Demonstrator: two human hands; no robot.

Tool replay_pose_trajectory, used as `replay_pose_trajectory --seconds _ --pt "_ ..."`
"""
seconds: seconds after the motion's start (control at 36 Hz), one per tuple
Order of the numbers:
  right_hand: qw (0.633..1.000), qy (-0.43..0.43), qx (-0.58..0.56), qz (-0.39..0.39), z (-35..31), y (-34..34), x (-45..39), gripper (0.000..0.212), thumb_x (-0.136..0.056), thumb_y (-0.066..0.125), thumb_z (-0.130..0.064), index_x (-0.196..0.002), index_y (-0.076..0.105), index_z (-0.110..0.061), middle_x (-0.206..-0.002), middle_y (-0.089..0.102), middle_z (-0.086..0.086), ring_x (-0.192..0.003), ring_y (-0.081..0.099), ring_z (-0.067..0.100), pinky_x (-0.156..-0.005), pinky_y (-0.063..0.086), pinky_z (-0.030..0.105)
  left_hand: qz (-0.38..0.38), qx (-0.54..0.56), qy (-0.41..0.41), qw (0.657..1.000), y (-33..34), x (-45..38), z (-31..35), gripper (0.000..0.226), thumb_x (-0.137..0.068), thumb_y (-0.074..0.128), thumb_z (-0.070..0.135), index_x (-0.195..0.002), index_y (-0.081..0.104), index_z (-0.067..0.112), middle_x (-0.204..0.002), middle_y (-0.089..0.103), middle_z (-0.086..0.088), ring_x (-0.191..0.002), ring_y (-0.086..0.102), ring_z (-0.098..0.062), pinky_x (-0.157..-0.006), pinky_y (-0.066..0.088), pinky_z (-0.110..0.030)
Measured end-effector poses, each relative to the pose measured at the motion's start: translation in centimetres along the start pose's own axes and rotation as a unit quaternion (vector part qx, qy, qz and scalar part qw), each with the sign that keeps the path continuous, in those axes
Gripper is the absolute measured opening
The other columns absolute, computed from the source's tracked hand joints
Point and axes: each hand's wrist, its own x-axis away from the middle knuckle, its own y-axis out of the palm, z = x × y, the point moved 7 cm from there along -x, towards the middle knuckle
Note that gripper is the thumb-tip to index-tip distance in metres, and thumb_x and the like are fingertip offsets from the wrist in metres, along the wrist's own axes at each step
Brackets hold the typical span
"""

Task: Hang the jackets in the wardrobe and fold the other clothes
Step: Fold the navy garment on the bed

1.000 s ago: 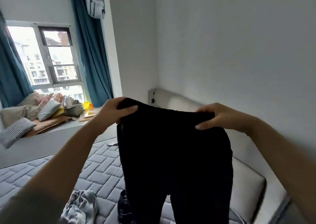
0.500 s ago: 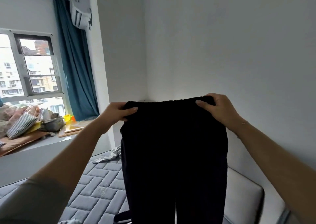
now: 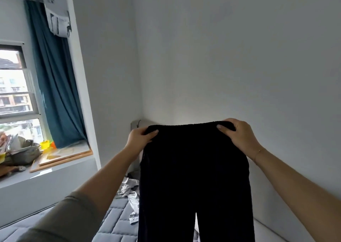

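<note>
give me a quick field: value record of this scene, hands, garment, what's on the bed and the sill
left hand: left hand grips one end of the waistband
right hand: right hand grips the other end
garment: black trousers held up in the air, waistband stretched level, legs hanging down
bed: grey quilted mattress with a crumpled grey garment on it
sill: window ledge with a grey bag beside the teal curtain
fold: not yet begun
</note>
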Motion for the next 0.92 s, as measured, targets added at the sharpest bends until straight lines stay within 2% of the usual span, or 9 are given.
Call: replay_pose_trajectory --seconds 0.14,0.28,0.36,0.44,0.56,0.64,0.75,0.83,0.92 --pt "0.998 -0.029 -0.034 0.054 0.8 -0.2 -2.2 0.009 -0.087 0.068 -0.031 -0.094 0.071 -0.025 -0.087 0.069 -0.017 -0.084 0.065 -0.001 -0.074 0.048 0.01 0.008 0.024 0.035 0.999 1.2 -4.0 -0.1 0.007 -0.084 0.072 0.015 -0.089 0.072 0.02 -0.089 0.074 0.0 -0.084 0.069 -0.013 -0.082 0.054 -0.023" --pt "0.994 -0.03 -0.094 0.047 0.6 1.6 1.1 0.01 -0.084 0.071 -0.028 -0.094 0.074 -0.029 -0.088 0.073 -0.015 -0.085 0.068 0.001 -0.077 0.05 0.011 -0.031 0.018 0.049 0.998 0.3 -3.4 -2.3 0.011 -0.085 0.069 0.009 -0.087 0.071 0.02 -0.079 0.073 0.01 -0.076 0.067 -0.002 -0.074 0.051 -0.013" --pt "0.992 -0.015 -0.122 0.03 0.3 4.8 5.6 0.013 -0.078 0.072 -0.035 -0.089 0.074 -0.041 -0.087 0.073 -0.017 -0.082 0.068 -0.002 -0.071 0.049 0.008 -0.049 -0.001 0.04 0.998 -2.0 -1.3 -5.5 0.014 -0.084 0.069 0.005 -0.086 0.071 0.019 -0.082 0.071 0.004 -0.076 0.064 -0.003 -0.073 0.05 -0.012" --pt "0.99 0.027 -0.14 -0.009 1.0 9.8 11.8 0.017 -0.071 0.072 -0.037 -0.087 0.074 -0.045 -0.085 0.074 -0.017 -0.079 0.068 -0.003 -0.071 0.048 0.007 -0.068 -0.015 0.011 0.997 -5.4 2.5 -10.9 0.017 -0.082 0.07 0.001 -0.085 0.071 0.018 -0.076 0.07 0.008 -0.07 0.063 -0.002 -0.066 0.05 -0.012" --pt "0.985 0.104 -0.104 -0.093 2.8 18.0 22.8 0.022 -0.071 0.073 -0.03 -0.09 0.075 -0.042 -0.093 0.074 -0.018 -0.089 0.068 -0.002 -0.08 0.047 0.008 -0.094 -0.075 -0.041 0.992 -10.5 10.4 -20.6 0.027 -0.078 0.07 -0.007 -0.084 0.07 0.019 -0.075 0.07 0.014 -0.073 0.06 0.002 -0.074 0.047 -0.012" --pt "0.976 0.162 -0.067 -0.132 3.7 23.6 31.2 0.024 -0.072 0.072 -0.027 -0.096 0.074 -0.03 -0.098 0.073 -0.02 -0.092 0.069 0.002 -0.083 0.05 0.013 -0.143 -0.101 -0.113 0.978 -14.1 17.5 -28.6 0.017 -0.08 0.072 -0.002 -0.089 0.073 0.012 -0.087 0.073 -0.003 -0.081 0.064 -0.005 -0.077 0.047 -0.017" --pt "0.947 0.261 -0.048 -0.179 5.4 31.3 42.3 0.019 -0.075 0.075 -0.024 -0.094 0.071 -0.028 -0.091 0.074 -0.014 -0.084 0.07 0.014 -0.08 0.055 0.027 -0.168 -0.126 -0.165 0.964 -19.2 26.0 -37.9 0.019 -0.077 0.074 -0.005 -0.086 0.072 0.012 -0.089 0.072 -0.014 -0.081 0.062 -0.014 -0.075 0.046 -0.017" --pt "0.92 0.319 -0.041 -0.223 6.3 36.9 50.5 0.018 -0.075 0.077 -0.023 -0.092 0.071 -0.026 -0.095 0.07 -0.025 -0.089 0.066 -0.003 -0.08 0.048 0.01 -0.164 -0.136 -0.198 0.957 -23.1 32.3 -44.5 0.03 -0.073 0.075 -0.009 -0.083 0.071 0.02 -0.088 0.07 -0.013 -0.083 0.062 -0.02 -0.078 0.048 -0.017" --pt "0.884 0.371 -0.035 -0.282 7.5 42.1 58.8 0.018 -0.076 0.079 -0.018 -0.09 0.072 -0.026 -0.095 0.069 -0.028 -0.09 0.065 -0.006 -0.082 0.047 0.009 -0.19 -0.176 -0.19 0.947 -26.6 38.5 -50.2 0.036 -0.068 0.078 -0.007 -0.075 0.071 0.028 -0.084 0.068 0.002 -0.082 0.064 -0.007 -0.08 0.05 -0.02"
